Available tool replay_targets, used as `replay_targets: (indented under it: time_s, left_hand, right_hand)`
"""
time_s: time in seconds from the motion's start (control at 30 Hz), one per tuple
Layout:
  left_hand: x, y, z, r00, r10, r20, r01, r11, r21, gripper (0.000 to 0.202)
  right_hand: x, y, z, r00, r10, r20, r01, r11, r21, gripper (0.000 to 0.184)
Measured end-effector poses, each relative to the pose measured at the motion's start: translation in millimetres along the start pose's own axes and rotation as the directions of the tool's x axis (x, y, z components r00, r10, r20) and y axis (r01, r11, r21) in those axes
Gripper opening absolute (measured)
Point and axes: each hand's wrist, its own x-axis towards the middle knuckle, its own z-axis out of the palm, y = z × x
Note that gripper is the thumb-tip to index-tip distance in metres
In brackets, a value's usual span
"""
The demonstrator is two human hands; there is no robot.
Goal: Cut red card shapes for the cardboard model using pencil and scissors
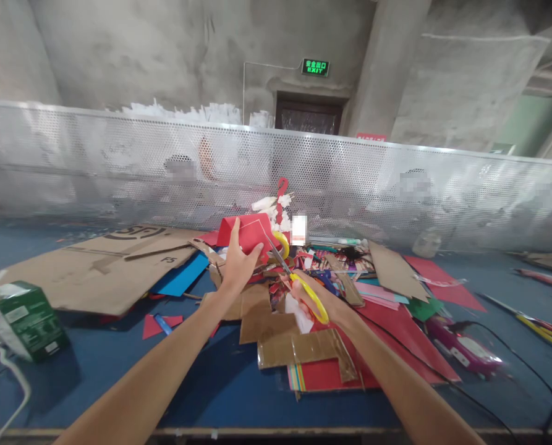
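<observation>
My left hand (239, 264) is closed on a folded piece of red paper (245, 230), thumb and a finger pressed on its near face. A thin pale line runs over the paper's face. My right hand (313, 295) grips a pair of scissors with yellow handles (322, 309). Their blades point up and left, with the tip at the paper's right edge; whether they are cutting into it I cannot tell. Below my hands lie brown cardboard pieces (269, 324). Just behind the paper are white paper flowers (282, 201) and a yellow ring-shaped thing (282, 245).
A large flat cardboard sheet (113, 272) and a green box (28, 321) lie to the left. Rightward are red paper sheets (396, 334), a purple device (463, 349) with a black cable, and another yellow-handled tool (542, 330). A perforated metal screen (131, 167) borders the back.
</observation>
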Motion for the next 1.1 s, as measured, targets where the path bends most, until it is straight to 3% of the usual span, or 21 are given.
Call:
replay_targets:
  time_s: [0.23, 0.53, 1.1]
  left_hand:
    - [1, -1, -0.4, 1.000, -0.007, -0.004, 0.007, 1.000, -0.005, 0.083]
    - [2, -1, -1.3, 1.000, 0.002, -0.017, -0.002, 1.000, -0.007, 0.082]
    - [1, -6, -0.5, 1.000, 0.013, 0.012, -0.013, 1.000, 0.009, 0.082]
  right_hand:
    - [-2, -7, 2, 0.999, -0.046, -0.021, 0.046, 0.999, -0.013, 0.084]
    - [-18, -44, 6, 0.999, 0.020, -0.027, -0.021, 0.998, -0.060, 0.062]
    - [-18, -48, 7, 0.999, 0.019, -0.041, -0.022, 0.998, -0.064, 0.057]
